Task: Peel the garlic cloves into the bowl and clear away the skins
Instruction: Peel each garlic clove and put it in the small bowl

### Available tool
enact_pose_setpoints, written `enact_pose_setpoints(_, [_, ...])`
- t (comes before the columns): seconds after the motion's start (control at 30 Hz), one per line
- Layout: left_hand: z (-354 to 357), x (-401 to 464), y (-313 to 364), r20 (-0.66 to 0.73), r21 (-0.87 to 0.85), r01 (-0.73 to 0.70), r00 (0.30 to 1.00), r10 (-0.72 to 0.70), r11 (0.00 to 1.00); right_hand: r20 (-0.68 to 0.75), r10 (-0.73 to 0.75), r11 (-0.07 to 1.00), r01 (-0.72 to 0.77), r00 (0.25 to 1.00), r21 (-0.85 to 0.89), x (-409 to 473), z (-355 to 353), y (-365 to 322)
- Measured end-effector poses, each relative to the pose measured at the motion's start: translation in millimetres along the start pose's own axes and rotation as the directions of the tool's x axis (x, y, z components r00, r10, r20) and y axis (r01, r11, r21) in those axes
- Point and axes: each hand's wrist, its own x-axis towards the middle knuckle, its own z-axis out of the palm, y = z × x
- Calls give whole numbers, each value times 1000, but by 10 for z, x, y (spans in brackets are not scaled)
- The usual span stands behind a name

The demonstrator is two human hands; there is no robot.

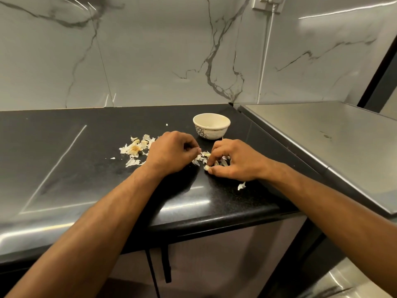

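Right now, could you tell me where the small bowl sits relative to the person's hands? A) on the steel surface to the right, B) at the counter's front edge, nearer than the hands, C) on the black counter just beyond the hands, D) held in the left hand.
C: the bowl stands on the black counter just past the left hand and right hand, touched by neither.

Left hand (171, 152): resting on the black counter (90, 168), fingers curled, touching the skins between the hands.
Right hand (232, 161): pinching a garlic clove (206, 167) with thumb and fingertips.
Skins (136, 148): lying scattered left of the hands, more between them.
Bowl (211, 125): sitting just behind the hands.
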Motion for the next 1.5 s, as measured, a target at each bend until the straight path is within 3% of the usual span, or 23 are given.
enact_pose_setpoints(0.17, [-12, 19, -52, 37, -210, 1, 999, 7, 978, -119, 34, 989, -17, 992, 146, 56, 61, 14])
enact_pose_setpoints(0.4, [-41, 27, -74, 53, -305, -19, 998, 37, 952, -242, 81, 972, -23, 967, 235, 133, 83, 48])
enact_pose_setpoints(0.53, [-68, 3, -21, 75, -398, -13, 996, 46, 917, -301, 151, 906, -10, 941, 422, 195, 59, 60])
enact_pose_setpoints(0.67, [-87, 25, 1, -5, -477, -10, 1000, 9, 879, -329, 154, 872, 29, 932, 489, 291, 77, 18])
enact_pose_setpoints(0.8, [-121, 26, -10, -27, -582, 29, 998, -55, 813, -330, 175, 752, 91, 928, 653, 319, 111, -34])
enact_pose_setpoints(1.0, [-124, 20, 39, -7, -597, 70, 996, -92, 799, -402, 198, 753, 123, 894, 646, 314, 159, -5])
enact_pose_setpoints(1.23, [-167, -25, 129, 88, -686, 188, 980, -176, 703, -448, 192, 786, 136, 873, 603, 288, 145, -6])
enact_pose_setpoints(1.5, [-187, -29, 122, 148, -695, 252, 967, -210, 674, -514, 66, 891, 181, 855, 416, 275, 164, -1])
